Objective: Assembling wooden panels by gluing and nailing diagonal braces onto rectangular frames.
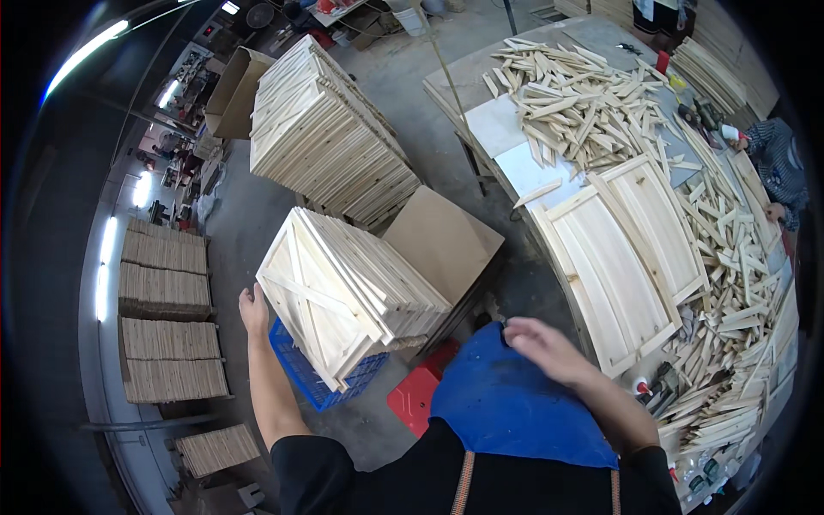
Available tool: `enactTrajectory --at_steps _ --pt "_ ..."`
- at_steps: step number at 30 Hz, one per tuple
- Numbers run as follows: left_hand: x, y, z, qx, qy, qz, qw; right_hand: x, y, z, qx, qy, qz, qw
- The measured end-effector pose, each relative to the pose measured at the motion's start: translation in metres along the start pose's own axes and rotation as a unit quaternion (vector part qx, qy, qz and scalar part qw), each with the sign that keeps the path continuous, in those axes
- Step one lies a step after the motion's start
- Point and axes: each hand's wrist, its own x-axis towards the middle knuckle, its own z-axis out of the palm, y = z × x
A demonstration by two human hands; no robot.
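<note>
Where left hand [254, 312] adjoins panel [319, 299], can't tell fingers' pinch | right hand [549, 349] above apron [519, 416]: fingers' undersides hidden, grip unclear

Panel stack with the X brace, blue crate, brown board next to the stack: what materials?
Panel stack: wood, seemingly unfinished; pale, matt, grain-like streaks. Species unclear.
Blue crate: probably moulded plastic; uniform colour, open lattice walls.
Brown board: cardboard or fibreboard, uncoated by the look; plain, flat, tan face. Can't tell which.
</note>
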Motion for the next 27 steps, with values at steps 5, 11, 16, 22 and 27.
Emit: enactTrajectory --at_steps 5,11,16,22,27 --pt "0.088 0.026 0.048 -0.022 -0.13 0.067 0.989 0.111 0.014 0.135 -0.004 -0.272 0.223 0.936" --pt "0.181 0.009 0.09 -0.051 -0.325 0.037 0.944 0.162 0.034 0.257 0.151 -0.292 0.352 0.876" --pt "0.18 0.054 0.103 -0.234 -0.61 -0.064 0.755 0.179 0.007 0.297 0.285 -0.127 0.329 0.891" --pt "0.186 0.062 0.097 -0.191 -0.608 -0.077 0.767 0.196 0.019 0.322 0.336 -0.06 0.28 0.897" --pt "0.205 0.046 0.1 -0.253 -0.623 -0.129 0.728 0.208 -0.003 0.321 0.345 -0.067 0.308 0.884"
